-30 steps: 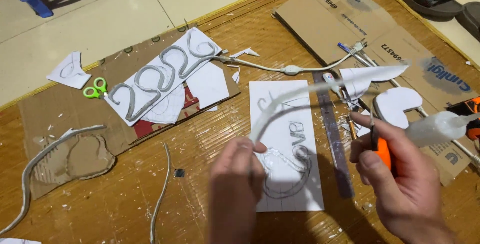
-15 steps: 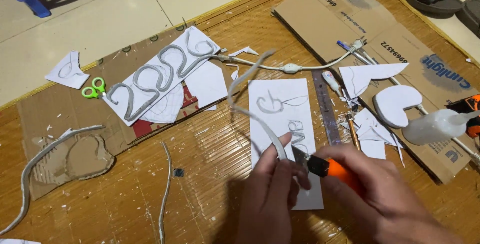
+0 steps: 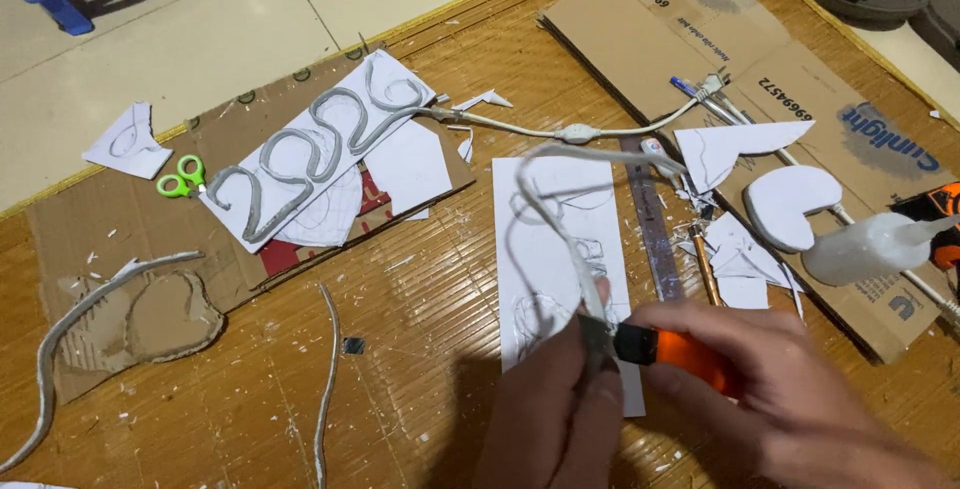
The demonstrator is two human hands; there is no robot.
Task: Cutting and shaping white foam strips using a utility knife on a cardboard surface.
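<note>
Head view: a person is working low over a bamboo floor mat (image 3: 420, 279), the left hand (image 3: 560, 414) pinching a pale flexible strip (image 3: 560, 239) between fingertips so its free end arches up and over a white paper template (image 3: 545, 269). The right hand (image 3: 790, 399) is gripping an orange utility knife (image 3: 675, 349), its blade meeting the strip right at the pinch, seemingly to steady the cut. Bent strip numerals (image 3: 310, 154), green scissors (image 3: 178, 177) and a glue bottle (image 3: 870, 246) are lying within reach.
</note>
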